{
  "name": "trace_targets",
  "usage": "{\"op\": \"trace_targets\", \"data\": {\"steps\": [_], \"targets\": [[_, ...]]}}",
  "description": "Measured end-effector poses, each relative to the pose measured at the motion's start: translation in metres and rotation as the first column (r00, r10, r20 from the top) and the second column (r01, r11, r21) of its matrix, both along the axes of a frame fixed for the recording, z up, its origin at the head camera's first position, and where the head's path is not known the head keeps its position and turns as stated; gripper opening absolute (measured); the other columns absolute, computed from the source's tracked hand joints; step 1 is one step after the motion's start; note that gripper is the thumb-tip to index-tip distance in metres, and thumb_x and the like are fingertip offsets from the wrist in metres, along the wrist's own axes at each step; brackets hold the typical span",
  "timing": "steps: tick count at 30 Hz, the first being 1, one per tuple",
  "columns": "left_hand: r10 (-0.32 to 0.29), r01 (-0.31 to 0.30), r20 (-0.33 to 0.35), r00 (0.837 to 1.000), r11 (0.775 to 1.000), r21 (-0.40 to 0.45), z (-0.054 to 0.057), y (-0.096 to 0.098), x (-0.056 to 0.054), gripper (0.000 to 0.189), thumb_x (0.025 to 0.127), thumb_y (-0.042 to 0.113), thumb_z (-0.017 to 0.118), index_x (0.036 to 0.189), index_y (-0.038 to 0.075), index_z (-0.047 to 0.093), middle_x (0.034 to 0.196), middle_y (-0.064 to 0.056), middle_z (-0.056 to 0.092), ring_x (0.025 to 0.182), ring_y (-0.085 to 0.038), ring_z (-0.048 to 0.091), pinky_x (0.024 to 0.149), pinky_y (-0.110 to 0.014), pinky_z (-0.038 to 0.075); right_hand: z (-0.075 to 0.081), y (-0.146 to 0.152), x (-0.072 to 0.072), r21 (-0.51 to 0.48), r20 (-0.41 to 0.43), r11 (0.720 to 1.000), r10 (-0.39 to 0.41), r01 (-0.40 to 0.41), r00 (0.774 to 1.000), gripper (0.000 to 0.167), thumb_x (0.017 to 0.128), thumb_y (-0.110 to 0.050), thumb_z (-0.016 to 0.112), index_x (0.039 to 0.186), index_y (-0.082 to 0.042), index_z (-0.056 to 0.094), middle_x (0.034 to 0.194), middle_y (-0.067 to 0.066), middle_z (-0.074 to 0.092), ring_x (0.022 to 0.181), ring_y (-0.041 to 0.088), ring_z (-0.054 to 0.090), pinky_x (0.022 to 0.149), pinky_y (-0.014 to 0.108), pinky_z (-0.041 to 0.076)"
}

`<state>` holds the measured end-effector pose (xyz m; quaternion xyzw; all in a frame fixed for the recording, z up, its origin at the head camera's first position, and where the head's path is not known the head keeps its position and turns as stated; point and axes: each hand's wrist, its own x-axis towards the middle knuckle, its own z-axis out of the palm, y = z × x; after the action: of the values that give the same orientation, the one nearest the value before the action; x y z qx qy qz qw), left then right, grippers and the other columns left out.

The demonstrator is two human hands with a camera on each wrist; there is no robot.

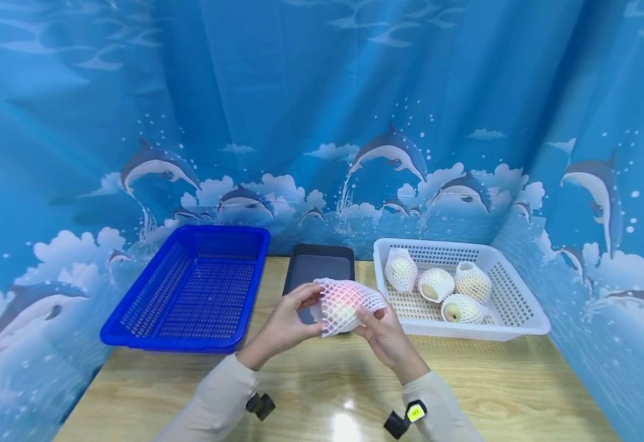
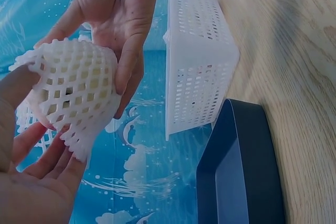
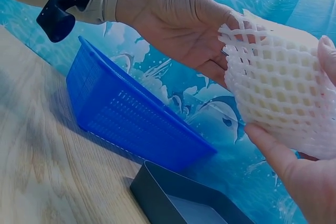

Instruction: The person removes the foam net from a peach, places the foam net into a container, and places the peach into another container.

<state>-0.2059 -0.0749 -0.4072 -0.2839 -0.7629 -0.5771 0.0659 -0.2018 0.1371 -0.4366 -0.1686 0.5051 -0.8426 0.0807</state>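
Observation:
A round pink-and-yellow fruit (image 1: 345, 307) in a white foam net sleeve is held up between both hands over the front of the dark tray (image 1: 322, 264). My left hand (image 1: 287, 318) grips the sleeve's open edge, its thumb and fingers on opposite sides in the left wrist view. From the other end, my right hand (image 1: 384, 339) holds the netted fruit with thumb and fingers. Most of the fruit's skin is covered by the foam net (image 3: 281, 77), which flares loosely at the left hand's end.
To the right, a white basket (image 1: 465, 330) holds several pale fruits (image 1: 436, 285) in foam nets. A blue basket (image 1: 172, 344) with a slotted floor stands at left. The wooden table (image 1: 310, 380) runs in front of them, and a dolphin-print curtain (image 1: 310, 123) hangs behind.

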Motion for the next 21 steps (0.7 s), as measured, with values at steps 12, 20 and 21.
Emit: {"op": "trace_targets", "data": {"steps": [12,20,21], "targets": [[0.008,-0.008,-0.043,0.999,1.0,0.018,-0.003,0.0,-0.0015,0.067,0.063,-0.018,0.074,0.126,-0.016,0.049,0.125,-0.029,0.054,0.112,-0.039,0.058,0.1,-0.031,0.048,0.001,-0.0076,0.0022,-0.003,0.0,1.0,0.012,-0.012,1.0,0.045,0.093,-0.013,0.063,0.131,-0.007,0.04,0.121,0.001,0.059,0.103,0.016,0.063,0.092,0.036,0.053],[0.037,-0.04,-0.052,0.998,0.998,-0.052,-0.0029,-0.0014,-0.0003,0.07,0.063,-0.012,0.078,0.128,-0.012,0.05,0.119,-0.025,0.061,0.108,-0.035,0.061,0.097,-0.033,0.05,-0.0011,-0.0086,0.0033,0.008,-0.015,0.999,0.033,-0.032,0.999,0.048,0.093,-0.014,0.063,0.132,-0.006,0.036,0.122,0.002,0.057,0.105,0.016,0.062,0.092,0.037,0.054],[0.036,-0.039,-0.054,0.998,0.998,-0.053,-0.0029,-0.0015,0.0,0.07,0.063,-0.011,0.078,0.127,-0.012,0.05,0.119,-0.025,0.061,0.108,-0.035,0.061,0.097,-0.033,0.05,-0.0013,-0.0082,0.0032,0.012,-0.016,0.999,0.036,-0.036,0.999,0.048,0.093,-0.013,0.063,0.132,-0.007,0.037,0.122,0.002,0.057,0.105,0.017,0.062,0.092,0.037,0.054]]}}
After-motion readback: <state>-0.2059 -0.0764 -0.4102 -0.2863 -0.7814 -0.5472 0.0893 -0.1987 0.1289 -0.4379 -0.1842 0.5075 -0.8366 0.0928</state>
